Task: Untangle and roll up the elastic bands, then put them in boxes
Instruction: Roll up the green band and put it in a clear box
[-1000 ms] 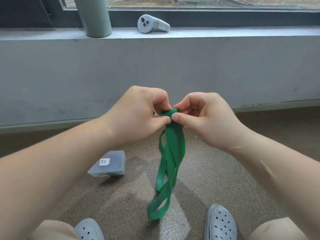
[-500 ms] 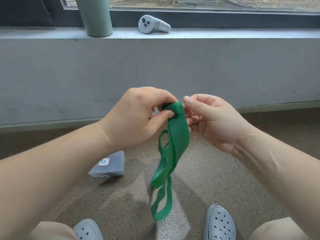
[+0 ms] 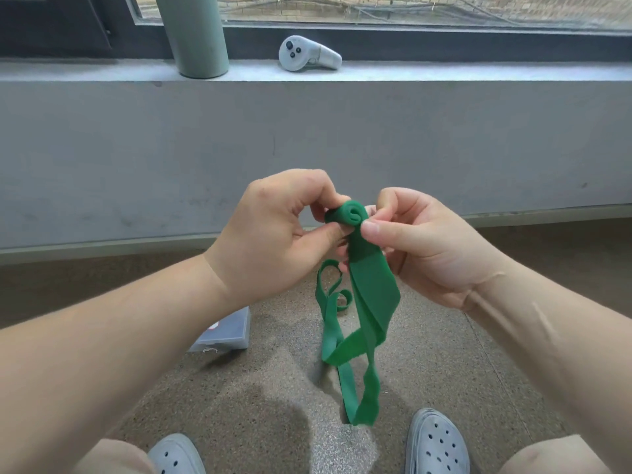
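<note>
L hand (image 3: 273, 234) & R hand (image 3: 420, 241) both pinch green band (image 3: 371, 302) at its coiled top to keep roll tight; slack tail hangs below grip

green elastic band (image 3: 372, 295), top rolled, tail dangling

Green elastic band (image 3: 371, 295): top end wound into a small coil, rest hangs twisted and looped below. Left hand (image 3: 273, 234) pinches the coil's left side, right hand (image 3: 420, 241) pinches its right side, thumb on the strip just under the coil. Clear plastic box (image 3: 227, 333) on the floor (image 3: 444, 354), lower left of the band, partly behind the left forearm. Grey clogs (image 3: 436, 443) below the band's tail.
</note>
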Demonstrator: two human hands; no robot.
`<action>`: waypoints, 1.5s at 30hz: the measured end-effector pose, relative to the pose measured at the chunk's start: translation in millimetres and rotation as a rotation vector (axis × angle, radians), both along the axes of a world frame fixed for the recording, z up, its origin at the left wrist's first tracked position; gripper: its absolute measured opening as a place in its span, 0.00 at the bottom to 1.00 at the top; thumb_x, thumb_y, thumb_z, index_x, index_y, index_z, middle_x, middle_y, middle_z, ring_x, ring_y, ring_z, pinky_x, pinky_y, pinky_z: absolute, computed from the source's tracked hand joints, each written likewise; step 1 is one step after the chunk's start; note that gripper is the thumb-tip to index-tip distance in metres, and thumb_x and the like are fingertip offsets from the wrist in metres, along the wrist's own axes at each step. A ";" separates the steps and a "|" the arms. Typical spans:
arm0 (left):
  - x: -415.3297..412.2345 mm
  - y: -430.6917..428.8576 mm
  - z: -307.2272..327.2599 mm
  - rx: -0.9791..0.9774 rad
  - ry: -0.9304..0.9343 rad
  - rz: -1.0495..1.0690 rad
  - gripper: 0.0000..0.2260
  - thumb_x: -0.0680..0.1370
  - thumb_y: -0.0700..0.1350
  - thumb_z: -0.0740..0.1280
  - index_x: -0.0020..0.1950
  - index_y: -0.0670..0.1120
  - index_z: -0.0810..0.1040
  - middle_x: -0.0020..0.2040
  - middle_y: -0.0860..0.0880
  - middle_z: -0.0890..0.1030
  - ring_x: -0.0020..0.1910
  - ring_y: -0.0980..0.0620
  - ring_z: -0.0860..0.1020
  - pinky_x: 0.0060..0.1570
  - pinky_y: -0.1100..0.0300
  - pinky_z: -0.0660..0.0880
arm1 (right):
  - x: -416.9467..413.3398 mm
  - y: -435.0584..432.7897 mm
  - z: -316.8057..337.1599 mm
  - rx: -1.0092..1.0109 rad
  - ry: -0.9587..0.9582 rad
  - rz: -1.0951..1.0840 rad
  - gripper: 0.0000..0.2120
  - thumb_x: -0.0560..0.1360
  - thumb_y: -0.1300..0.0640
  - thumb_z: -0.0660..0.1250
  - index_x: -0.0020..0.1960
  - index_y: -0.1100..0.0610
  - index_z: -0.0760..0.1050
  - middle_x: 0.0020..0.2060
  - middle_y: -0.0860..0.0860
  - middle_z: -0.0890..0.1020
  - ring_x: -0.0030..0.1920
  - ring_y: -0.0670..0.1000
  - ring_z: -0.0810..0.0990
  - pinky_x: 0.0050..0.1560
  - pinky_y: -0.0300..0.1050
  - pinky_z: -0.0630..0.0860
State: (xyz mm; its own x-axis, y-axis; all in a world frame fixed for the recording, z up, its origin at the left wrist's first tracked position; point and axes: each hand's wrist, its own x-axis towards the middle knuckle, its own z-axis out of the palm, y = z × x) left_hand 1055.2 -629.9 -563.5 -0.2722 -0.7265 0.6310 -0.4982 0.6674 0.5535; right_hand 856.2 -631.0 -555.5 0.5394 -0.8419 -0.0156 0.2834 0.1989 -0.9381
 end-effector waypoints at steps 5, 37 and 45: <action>-3.3 -0.6 -1.4 -0.030 0.070 0.054 0.07 0.72 0.38 0.76 0.41 0.38 0.79 0.36 0.48 0.79 0.36 0.61 0.73 0.42 0.73 0.65 | 7.2 7.2 5.4 -0.014 0.027 -0.149 0.11 0.69 0.64 0.73 0.37 0.56 0.70 0.34 0.56 0.82 0.35 0.56 0.83 0.38 0.51 0.82; 10.7 -10.1 6.8 0.402 -0.143 -0.302 0.15 0.69 0.42 0.78 0.55 0.50 0.86 0.45 0.51 0.84 0.37 0.45 0.81 0.41 0.50 0.80 | -1.7 3.4 -3.4 -0.084 0.304 -0.115 0.13 0.66 0.66 0.74 0.37 0.61 0.69 0.33 0.61 0.81 0.36 0.61 0.82 0.42 0.56 0.82; 7.5 -7.5 2.6 0.272 -0.191 -0.316 0.10 0.72 0.42 0.76 0.54 0.46 0.85 0.42 0.49 0.79 0.38 0.47 0.79 0.37 0.52 0.75 | -1.4 3.0 -3.6 -0.075 0.259 -0.114 0.12 0.66 0.67 0.73 0.38 0.62 0.70 0.34 0.63 0.83 0.33 0.61 0.82 0.39 0.54 0.83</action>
State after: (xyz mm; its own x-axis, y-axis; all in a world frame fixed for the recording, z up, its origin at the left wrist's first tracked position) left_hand 1062.7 -637.5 -560.9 -0.5999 -0.7213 0.3461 -0.4035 0.6463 0.6477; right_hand 854.8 -627.9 -559.1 0.4270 -0.9010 -0.0760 0.0491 0.1071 -0.9930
